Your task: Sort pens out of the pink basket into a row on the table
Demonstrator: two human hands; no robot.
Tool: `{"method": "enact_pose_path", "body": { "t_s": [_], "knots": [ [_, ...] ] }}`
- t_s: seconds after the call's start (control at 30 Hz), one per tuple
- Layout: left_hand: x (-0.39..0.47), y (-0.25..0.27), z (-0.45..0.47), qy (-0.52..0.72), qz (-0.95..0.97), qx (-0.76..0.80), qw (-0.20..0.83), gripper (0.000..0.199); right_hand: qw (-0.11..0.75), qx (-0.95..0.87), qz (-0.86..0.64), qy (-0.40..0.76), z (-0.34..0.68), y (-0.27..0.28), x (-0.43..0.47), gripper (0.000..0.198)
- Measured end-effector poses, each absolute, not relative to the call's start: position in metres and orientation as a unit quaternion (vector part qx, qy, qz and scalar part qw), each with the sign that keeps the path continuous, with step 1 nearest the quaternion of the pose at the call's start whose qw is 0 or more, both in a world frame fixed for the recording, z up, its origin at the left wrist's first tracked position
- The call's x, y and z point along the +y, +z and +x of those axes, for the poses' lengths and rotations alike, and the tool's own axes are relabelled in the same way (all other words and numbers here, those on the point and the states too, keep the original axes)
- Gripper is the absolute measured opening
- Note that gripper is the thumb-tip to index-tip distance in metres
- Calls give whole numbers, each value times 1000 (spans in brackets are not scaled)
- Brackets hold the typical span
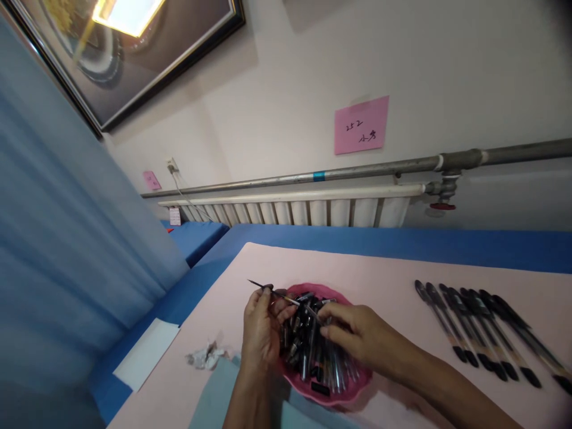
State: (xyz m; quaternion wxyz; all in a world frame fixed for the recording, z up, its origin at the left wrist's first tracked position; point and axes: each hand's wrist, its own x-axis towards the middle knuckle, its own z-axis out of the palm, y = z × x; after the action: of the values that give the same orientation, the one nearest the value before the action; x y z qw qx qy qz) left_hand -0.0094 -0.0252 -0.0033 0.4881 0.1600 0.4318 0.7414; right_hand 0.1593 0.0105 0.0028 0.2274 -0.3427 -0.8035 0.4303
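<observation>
A thin dark pen refill (279, 295) with a pointed tip slants over the pink basket (308, 396). My left hand (261, 325) is closed on it, pinching it between thumb and fingers. At the refill's lower right end, my right hand (353, 330) is closed on a slim clear pen barrel (313, 311); whether the two parts touch I cannot tell. Below both hands, the basket holds many loose pen parts, with black caps (295, 348) to the left and clear barrels (337, 366) to the right. My right fingers hide some of them.
Several capped black pens (469, 325) lie in a slanted row at the right on the pink table cover (384, 274). Crumpled tissue (208, 356) and white paper (147, 354) are at the left. A blue curtain (89, 208) hangs there; a radiator (308, 211) stands behind.
</observation>
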Motion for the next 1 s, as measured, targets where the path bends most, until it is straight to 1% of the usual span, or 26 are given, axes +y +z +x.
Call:
{"method": "enact_pose_path", "body": {
  "t_s": [0.6, 0.73, 0.8, 0.9, 1.0],
  "knots": [
    [-26, -1, -6, 716, 218, 486, 452, 25, 218, -826, -332, 401, 158, 4, 9, 12],
    [-27, -3, -3, 693, 240, 514, 445, 24, 209, -834, -337, 383, 158, 3, 8, 12],
    [-29, -5, 1, 668, 274, 517, 459, 23, 206, -837, -345, 371, 156, 4, 7, 12],
    [-31, -6, 4, 623, 332, 509, 493, 23, 224, -833, -354, 361, 155, 5, 5, 12],
    [-32, -3, -2, 631, 320, 528, 470, 30, 263, -818, -358, 365, 155, 3, 8, 12]
  ]
}}
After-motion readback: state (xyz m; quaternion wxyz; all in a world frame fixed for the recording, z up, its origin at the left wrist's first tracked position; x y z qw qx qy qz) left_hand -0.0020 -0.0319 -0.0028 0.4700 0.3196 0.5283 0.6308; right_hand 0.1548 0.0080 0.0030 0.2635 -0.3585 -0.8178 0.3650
